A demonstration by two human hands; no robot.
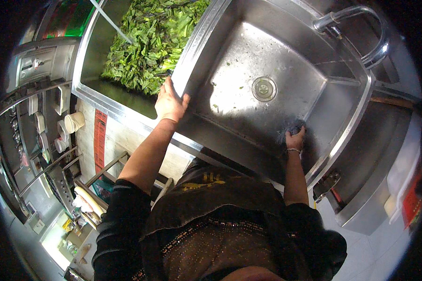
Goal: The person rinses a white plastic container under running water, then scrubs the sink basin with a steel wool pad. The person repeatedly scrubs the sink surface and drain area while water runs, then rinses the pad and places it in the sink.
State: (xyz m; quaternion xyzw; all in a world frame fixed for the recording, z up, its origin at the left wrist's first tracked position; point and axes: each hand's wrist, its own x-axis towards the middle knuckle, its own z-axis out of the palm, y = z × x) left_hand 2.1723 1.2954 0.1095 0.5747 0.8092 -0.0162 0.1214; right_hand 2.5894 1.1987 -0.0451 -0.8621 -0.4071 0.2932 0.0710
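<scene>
My right hand (pixel 295 141) is closed around a dark scouring pad (pixel 293 128), probably steel wool, low in the right basin (pixel 232 45) of a stainless steel sink. The pad presses against the basin near its front right corner. My left hand (pixel 170 102) rests on the metal divider (pixel 193 59) between the two basins, thumb apart from the fingers, holding nothing. Chopped leafy greens (pixel 144 52) lie in water in the left basin. Around the round drain strainer (pixel 264 89) in the right basin, small green scraps are scattered.
A curved chrome faucet (pixel 376 21) stands at the right basin's far right corner. Something thin and pale, a hose or water stream (pixel 110 21), reaches into the left basin. Left are metal shelves with containers and a cream bucket (pixel 74 122); right is a steel counter (pixel 376 147).
</scene>
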